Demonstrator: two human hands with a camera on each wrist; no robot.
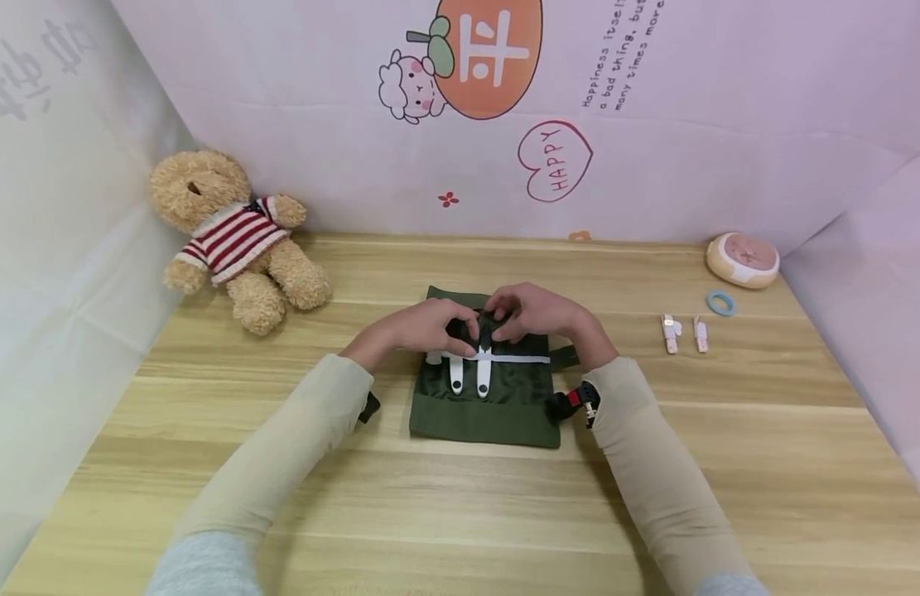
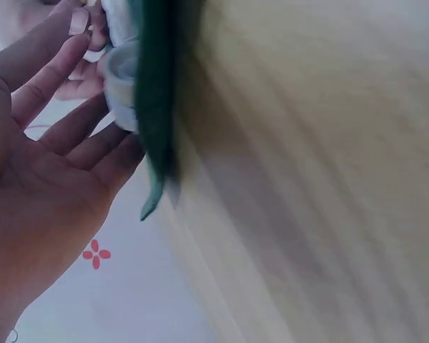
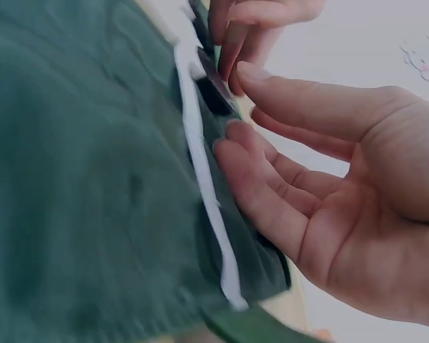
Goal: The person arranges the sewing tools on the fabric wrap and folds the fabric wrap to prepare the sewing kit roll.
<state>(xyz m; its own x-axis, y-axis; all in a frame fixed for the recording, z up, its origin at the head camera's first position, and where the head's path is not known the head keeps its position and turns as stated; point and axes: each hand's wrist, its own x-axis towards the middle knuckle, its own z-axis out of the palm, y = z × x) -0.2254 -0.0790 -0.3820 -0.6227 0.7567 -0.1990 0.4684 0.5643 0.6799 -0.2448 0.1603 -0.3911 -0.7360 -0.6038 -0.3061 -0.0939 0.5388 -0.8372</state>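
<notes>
A dark green cloth organiser lies unfolded on the wooden table, crossed by a white elastic band. Two white-handled tools with black upper parts lie under the band: a left tool and a right tool. My left hand is over the organiser's upper left, its fingers extended around the tools' black ends. Beside those fingers is a whitish round roll. My right hand reaches in from the right, thumb and fingers bent loosely and apart near the right tool's black end. Exact fingertip contact is unclear.
A teddy bear in a striped shirt sits at the back left. Towards the back right are a rounded peach-and-white object, a blue ring, a small pale clip-like piece and a similar piece. Printed cloth walls enclose the table.
</notes>
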